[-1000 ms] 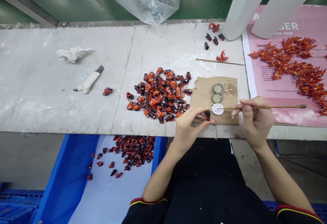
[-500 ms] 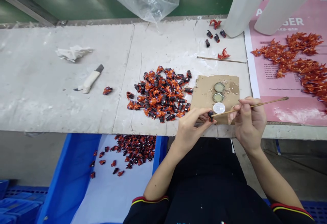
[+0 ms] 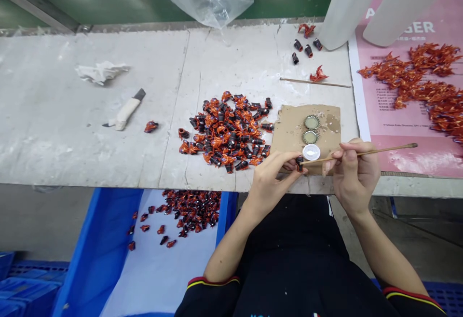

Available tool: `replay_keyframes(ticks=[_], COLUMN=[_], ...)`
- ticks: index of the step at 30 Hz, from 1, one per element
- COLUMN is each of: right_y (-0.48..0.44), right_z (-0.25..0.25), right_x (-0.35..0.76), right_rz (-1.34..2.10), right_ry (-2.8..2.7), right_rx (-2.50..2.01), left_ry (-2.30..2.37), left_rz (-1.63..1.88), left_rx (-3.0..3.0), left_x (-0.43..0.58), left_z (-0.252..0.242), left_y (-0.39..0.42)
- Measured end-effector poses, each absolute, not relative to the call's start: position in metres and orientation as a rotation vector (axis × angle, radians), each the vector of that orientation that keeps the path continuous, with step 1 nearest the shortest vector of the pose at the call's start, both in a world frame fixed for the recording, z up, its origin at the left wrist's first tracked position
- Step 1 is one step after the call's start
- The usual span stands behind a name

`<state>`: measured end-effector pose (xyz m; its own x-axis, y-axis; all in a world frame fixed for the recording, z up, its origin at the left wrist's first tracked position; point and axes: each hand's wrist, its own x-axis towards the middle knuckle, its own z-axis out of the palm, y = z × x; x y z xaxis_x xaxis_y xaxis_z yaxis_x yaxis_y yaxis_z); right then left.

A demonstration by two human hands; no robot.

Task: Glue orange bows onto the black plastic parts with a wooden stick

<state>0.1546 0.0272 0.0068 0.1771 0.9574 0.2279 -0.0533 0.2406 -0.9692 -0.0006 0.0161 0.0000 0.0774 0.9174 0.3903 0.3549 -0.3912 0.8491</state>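
Between the fingertips of my left hand (image 3: pixel 272 176) is a small black plastic part (image 3: pixel 299 163), pinched near the table's front edge. My right hand (image 3: pixel 356 174) is closed around a thin wooden stick (image 3: pixel 383 150). The stick's left tip meets the black part or lies right beside it; I cannot tell whether it goes inside. Just beyond the fingertips, a round white cap (image 3: pixel 311 152) and two metal bottle caps (image 3: pixel 310 136) rest on a piece of cardboard (image 3: pixel 285 129). Left of the cardboard lies a heap of orange-and-black parts (image 3: pixel 227 131).
Orange spiky parts (image 3: pixel 434 85) cover a pink printed sheet (image 3: pixel 408 138) at right. A second stick (image 3: pixel 314 82) lies behind the cardboard. Farther left are a wrapped blade tool (image 3: pixel 128 110) and crumpled tissue (image 3: pixel 101 72). A blue bin (image 3: pixel 85 254) with parts stands below the table edge.
The stick in my right hand has shifted slightly, its far end now a little farther right. My left hand keeps its pinch on the black part. The view has moved slightly.
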Motion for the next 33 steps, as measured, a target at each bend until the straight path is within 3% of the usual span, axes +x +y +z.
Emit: replay_keyframes(ticks=[33], right_y=[0.0261], right_z=[0.0058], right_x=[0.1552], right_rz=[1.022], right_ry=[-1.174], right_rx=[-0.882], left_ry=[1.254], left_rz=[1.297], left_rx=[1.815], left_x=[-0.0019], left_z=[-0.0005], left_y=[0.0162])
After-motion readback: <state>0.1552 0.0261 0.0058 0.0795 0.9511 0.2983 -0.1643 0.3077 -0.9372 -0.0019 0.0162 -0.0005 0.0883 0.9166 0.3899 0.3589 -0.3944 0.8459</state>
